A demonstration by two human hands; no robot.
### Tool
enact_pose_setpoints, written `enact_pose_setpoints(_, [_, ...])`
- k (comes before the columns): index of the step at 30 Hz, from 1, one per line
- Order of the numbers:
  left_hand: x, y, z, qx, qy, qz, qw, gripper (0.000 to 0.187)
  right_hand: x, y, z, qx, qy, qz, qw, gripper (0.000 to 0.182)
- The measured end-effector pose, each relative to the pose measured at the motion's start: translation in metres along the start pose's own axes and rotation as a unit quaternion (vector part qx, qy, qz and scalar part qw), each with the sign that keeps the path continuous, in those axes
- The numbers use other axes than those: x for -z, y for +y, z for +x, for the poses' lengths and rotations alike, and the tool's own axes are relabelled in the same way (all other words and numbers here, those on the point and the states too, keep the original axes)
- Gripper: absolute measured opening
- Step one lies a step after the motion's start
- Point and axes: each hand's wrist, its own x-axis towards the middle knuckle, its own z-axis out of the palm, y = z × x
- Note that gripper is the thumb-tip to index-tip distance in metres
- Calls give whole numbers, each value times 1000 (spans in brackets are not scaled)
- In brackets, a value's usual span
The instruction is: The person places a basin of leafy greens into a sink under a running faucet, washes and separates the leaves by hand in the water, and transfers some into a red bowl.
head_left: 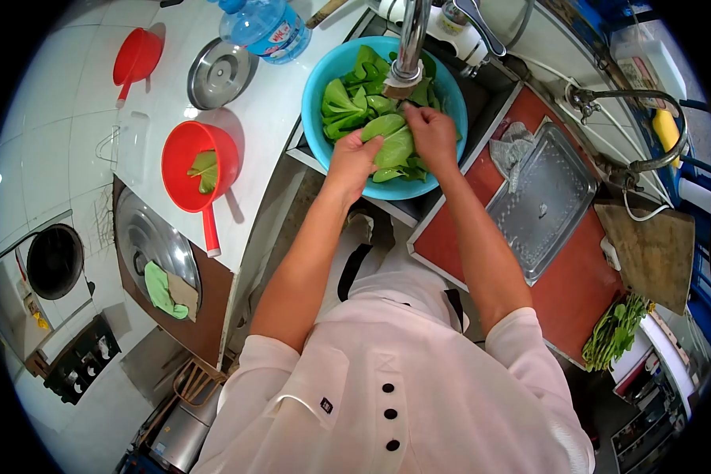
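Both hands are over a round blue basin (314, 118) set in the sink under a metal faucet (409, 59). Green leafy vegetables (344, 107) fill the basin. My left hand (354, 162) pinches the near edge of a broad green leaf (393, 142). At the leaf's right side, my right hand (433, 136) has its fingers closed on it, with the fingertips partly hidden. To the left on the white counter stands a red ladle (175, 178) with a piece of leaf (205, 170) inside.
A second red ladle (134, 57), a metal lid (220, 73) and a blue water bottle (272, 31) are on the left counter. Right of the sink lie a metal tray (553, 197), a crumpled plastic bag (513, 150), a wooden board (648, 253) and a bunch of greens (616, 332).
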Motion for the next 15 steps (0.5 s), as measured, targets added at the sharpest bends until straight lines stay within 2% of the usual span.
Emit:
enact_pose_setpoints(2, [18,4,-3,-25,12,56,998,17,3,-3,3,-95,38,72,992,35])
enact_pose_setpoints(4, [29,22,-18,-84,81,73,991,22,0,-3,4,-75,31,58,995,29])
enact_pose_setpoints(6, [55,45,-34,-151,149,84,974,26,-16,2,5,123,-7,-11,992,22])
enact_pose_setpoints(7, [84,57,-41,-166,178,124,962,29,-20,-6,5,172,-42,-11,984,21])
enact_pose_setpoints(8, [95,74,-59,-216,228,145,938,29,-30,-8,8,172,-45,-7,984,21])
enact_pose_setpoints(10, [149,100,-82,-302,256,247,885,26,-52,-13,17,208,-44,-125,969,24])
enact_pose_setpoints(11, [147,114,-101,-302,295,243,873,25,-56,-22,15,215,-40,-166,961,26])
enact_pose_setpoints(12, [170,121,-109,-327,296,257,860,25,-62,-26,17,220,-46,-161,961,26])
enact_pose_setpoints(14, [212,127,-119,-343,327,321,820,26,-75,-30,24,216,-53,-314,923,25])
enact_pose_setpoints(15, [222,129,-122,-344,353,345,799,26,-80,-24,28,242,-47,-314,917,24])
